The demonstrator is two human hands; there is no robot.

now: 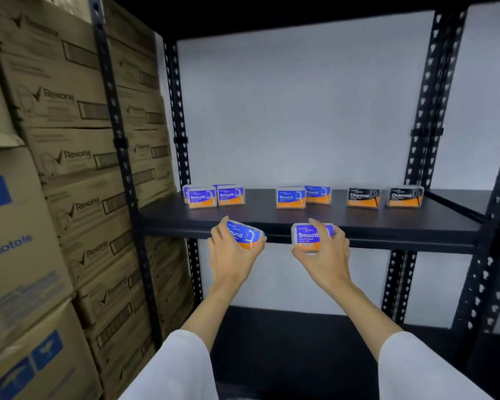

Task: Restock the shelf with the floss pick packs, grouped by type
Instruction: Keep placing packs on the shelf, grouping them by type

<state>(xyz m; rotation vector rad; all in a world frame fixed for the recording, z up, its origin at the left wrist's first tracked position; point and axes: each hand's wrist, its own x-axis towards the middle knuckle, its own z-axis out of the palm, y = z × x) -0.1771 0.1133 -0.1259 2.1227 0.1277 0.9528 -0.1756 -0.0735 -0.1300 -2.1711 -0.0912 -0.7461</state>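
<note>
Round pack [244,235] gripped by left hand [231,249], Smooth pack [308,237] by right hand [322,249], before shelf [300,217].

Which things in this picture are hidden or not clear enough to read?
All in the head view:
- Round pack: the left hand covers the label's first letter.
- Smooth pack: the right hand hides its right side; small print is blurred.
- Smooth group: how many packs stand behind the front ones cannot be told.
- Charcoal packs: small print is too small.
</note>
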